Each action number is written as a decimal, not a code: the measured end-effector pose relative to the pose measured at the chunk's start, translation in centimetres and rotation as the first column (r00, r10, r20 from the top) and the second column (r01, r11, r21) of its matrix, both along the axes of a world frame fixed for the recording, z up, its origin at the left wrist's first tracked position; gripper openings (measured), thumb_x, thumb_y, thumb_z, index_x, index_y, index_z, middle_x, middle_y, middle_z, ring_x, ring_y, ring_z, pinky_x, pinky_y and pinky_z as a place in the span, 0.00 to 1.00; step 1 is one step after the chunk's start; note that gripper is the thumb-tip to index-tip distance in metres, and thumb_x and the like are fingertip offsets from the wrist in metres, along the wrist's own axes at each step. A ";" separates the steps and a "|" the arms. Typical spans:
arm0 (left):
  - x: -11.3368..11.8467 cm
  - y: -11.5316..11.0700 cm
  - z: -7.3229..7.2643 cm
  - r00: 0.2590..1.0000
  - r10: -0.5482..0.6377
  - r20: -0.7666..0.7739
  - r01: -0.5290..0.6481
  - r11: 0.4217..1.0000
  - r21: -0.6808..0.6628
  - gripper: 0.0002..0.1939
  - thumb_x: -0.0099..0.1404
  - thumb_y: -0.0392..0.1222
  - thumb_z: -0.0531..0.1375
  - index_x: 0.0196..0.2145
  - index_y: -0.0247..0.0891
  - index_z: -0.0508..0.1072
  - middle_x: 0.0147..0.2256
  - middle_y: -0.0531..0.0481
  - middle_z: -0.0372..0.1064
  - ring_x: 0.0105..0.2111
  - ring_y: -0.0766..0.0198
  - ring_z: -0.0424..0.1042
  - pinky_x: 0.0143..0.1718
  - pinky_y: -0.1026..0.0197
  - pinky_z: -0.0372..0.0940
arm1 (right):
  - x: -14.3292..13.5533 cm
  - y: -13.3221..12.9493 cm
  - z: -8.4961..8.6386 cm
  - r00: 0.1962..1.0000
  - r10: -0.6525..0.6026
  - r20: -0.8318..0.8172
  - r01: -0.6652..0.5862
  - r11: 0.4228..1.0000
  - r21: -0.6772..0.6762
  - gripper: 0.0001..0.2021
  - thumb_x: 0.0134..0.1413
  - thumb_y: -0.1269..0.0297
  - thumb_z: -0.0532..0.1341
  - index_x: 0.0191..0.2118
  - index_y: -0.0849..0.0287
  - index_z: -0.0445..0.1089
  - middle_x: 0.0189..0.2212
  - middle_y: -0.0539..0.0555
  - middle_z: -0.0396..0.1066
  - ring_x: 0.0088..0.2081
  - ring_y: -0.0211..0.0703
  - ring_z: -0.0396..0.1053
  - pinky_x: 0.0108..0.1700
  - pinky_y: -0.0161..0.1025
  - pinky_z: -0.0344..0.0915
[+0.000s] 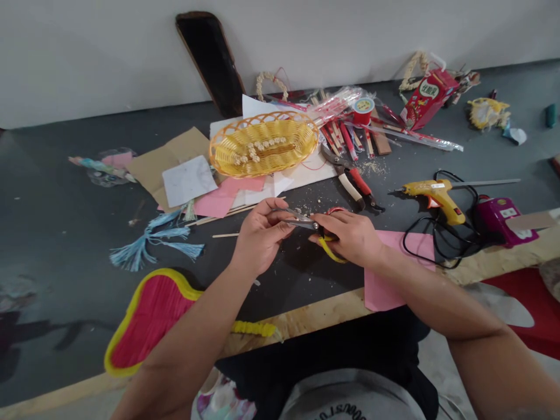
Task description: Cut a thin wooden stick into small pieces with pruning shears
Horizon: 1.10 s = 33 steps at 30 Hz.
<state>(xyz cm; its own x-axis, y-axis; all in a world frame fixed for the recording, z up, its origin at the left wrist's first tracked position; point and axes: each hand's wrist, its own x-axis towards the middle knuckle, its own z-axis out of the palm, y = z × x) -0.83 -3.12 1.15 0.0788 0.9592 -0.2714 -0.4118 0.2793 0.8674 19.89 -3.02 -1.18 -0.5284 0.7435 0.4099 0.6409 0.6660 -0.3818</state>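
Note:
My right hand (355,234) is closed around the handles of a pair of scissors (331,249), which have a yellow loop and a red loop. Their metal blades point left and look parted. At the blade end, my left hand (259,234) is closed in a pinch; the small thing in its fingers is too hidden to name. Below my left forearm lies a red fan-shaped piece (149,318) with a yellow border, partly covered by the arm. Just beyond my hands, pale crumbs lie on the dark table (289,280).
A yellow woven basket (223,154) holds small pale pieces. Pliers (350,181), a yellow glue gun (437,191) and a purple box (503,219) are to the right. Blue tassels (151,239), pink paper (385,280), a phone (210,61) and a red drink carton (429,99) surround the workspace.

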 end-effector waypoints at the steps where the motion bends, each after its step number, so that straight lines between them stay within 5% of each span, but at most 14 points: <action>1: 0.0 0.0 0.0 1.000 -0.003 -0.008 0.003 1.000 0.009 0.23 0.45 0.34 0.75 0.36 0.39 0.70 0.23 0.56 0.73 0.22 0.70 0.69 0.25 0.68 0.62 | 0.0 0.0 0.0 1.000 -0.004 0.008 0.004 1.000 0.005 0.17 0.65 0.52 0.60 0.49 0.58 0.75 0.32 0.55 0.78 0.35 0.44 0.75 0.38 0.38 0.70; 18: 0.2 -0.3 -0.1 0.997 0.043 -0.068 -0.036 0.993 0.108 0.28 0.46 0.32 0.74 0.37 0.41 0.61 0.24 0.59 0.75 0.25 0.69 0.75 0.27 0.70 0.66 | 0.1 -0.1 0.1 0.999 -0.005 0.049 0.003 1.000 0.028 0.15 0.65 0.53 0.60 0.49 0.57 0.75 0.34 0.53 0.79 0.36 0.42 0.76 0.37 0.36 0.67; 27: 0.0 -0.2 -0.4 0.983 0.035 -0.179 -0.005 0.986 0.168 0.25 0.48 0.39 0.74 0.35 0.42 0.61 0.26 0.57 0.76 0.25 0.69 0.73 0.28 0.68 0.65 | 0.1 -0.2 0.5 0.993 -0.059 0.107 0.047 0.993 0.111 0.12 0.66 0.55 0.59 0.44 0.56 0.76 0.25 0.49 0.75 0.29 0.38 0.72 0.30 0.35 0.60; 30: -0.3 -0.3 -1.0 0.868 0.065 -0.492 0.081 0.960 0.270 0.14 0.55 0.40 0.69 0.33 0.40 0.65 0.28 0.54 0.75 0.28 0.67 0.74 0.30 0.66 0.65 | 0.4 0.3 0.9 0.993 -0.097 -0.073 0.102 0.992 0.070 0.16 0.66 0.53 0.60 0.47 0.60 0.76 0.26 0.50 0.75 0.28 0.36 0.71 0.30 0.33 0.62; 33: -0.4 -0.1 -1.4 0.578 0.137 -0.805 0.241 0.913 0.328 0.04 0.60 0.37 0.65 0.32 0.40 0.72 0.28 0.54 0.74 0.27 0.67 0.70 0.31 0.63 0.64 | 0.9 0.9 1.0 0.961 -0.165 -0.222 0.174 0.984 0.023 0.17 0.64 0.53 0.61 0.49 0.61 0.75 0.25 0.49 0.73 0.25 0.34 0.69 0.31 0.31 0.63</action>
<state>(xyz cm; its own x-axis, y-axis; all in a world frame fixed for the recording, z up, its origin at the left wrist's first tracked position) -1.20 -3.26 -0.30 0.0648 0.9910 0.1170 0.5057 -0.1337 0.8523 20.79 -2.10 -0.14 -0.2905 0.7940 0.5341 0.6497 0.5734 -0.4990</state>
